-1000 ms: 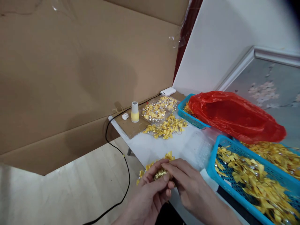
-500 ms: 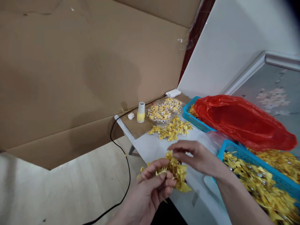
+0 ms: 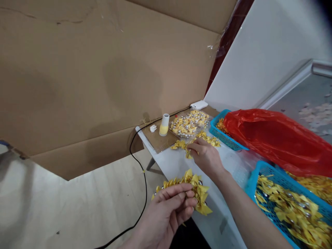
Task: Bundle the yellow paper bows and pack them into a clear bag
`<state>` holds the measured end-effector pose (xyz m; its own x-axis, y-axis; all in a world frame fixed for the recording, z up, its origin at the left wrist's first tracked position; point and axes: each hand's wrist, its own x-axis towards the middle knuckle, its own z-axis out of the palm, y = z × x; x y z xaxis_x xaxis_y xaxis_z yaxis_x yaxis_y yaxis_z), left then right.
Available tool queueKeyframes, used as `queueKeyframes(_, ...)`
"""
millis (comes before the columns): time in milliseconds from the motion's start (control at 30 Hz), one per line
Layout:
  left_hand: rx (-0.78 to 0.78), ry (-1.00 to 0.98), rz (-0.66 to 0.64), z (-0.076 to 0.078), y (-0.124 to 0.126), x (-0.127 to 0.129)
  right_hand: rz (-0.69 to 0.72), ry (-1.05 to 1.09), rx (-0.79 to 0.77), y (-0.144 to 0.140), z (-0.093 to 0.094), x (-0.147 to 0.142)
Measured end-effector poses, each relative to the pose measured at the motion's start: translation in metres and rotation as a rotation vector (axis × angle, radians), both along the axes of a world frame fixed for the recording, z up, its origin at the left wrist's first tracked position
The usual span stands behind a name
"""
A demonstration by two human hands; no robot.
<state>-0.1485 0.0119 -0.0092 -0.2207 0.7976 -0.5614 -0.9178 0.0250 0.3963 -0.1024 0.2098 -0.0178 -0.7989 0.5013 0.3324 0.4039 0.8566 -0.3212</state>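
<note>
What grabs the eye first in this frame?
The red plastic bag, lying over the far blue basket at right, stands out most. Next come the yellow ribbon bows: a strung bunch held in the left hand at the table's near edge, and a loose pile farther back where the right hand pinches one. A near blue basket at lower right is full of them.

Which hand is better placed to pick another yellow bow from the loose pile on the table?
Probably the right hand: its fingertips are already at the loose pile of bows. The left hand is nearer the body and full, pinching a strung bunch of bows.
</note>
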Motion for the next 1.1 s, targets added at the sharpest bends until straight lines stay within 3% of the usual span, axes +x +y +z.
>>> queueKeyframes(300,-0.012,0.044,0.030,0.005,0.011,0.002,0.115,0.227,-0.091,-0.004,0.029,0.066)
queueKeyframes(467,-0.010,0.059,0.011,0.007,0.018,0.007,0.197,0.201,-0.117,-0.023,0.036,0.094)
queueKeyframes(633,0.039,0.047,-0.014,0.004,0.022,0.015,0.280,0.131,-0.260,-0.060,0.026,0.097)
queueKeyframes(767,0.092,0.049,-0.022,0.002,0.023,0.021,0.255,0.152,-0.333,-0.075,0.016,0.094)
queueKeyframes(1000,0.090,0.060,-0.009,0.001,0.025,0.024,0.257,0.174,-0.469,-0.078,0.021,0.096)
queueKeyframes(1100,0.073,0.062,-0.011,0.000,0.027,0.022,0.201,0.140,-0.422,-0.063,0.028,0.098)
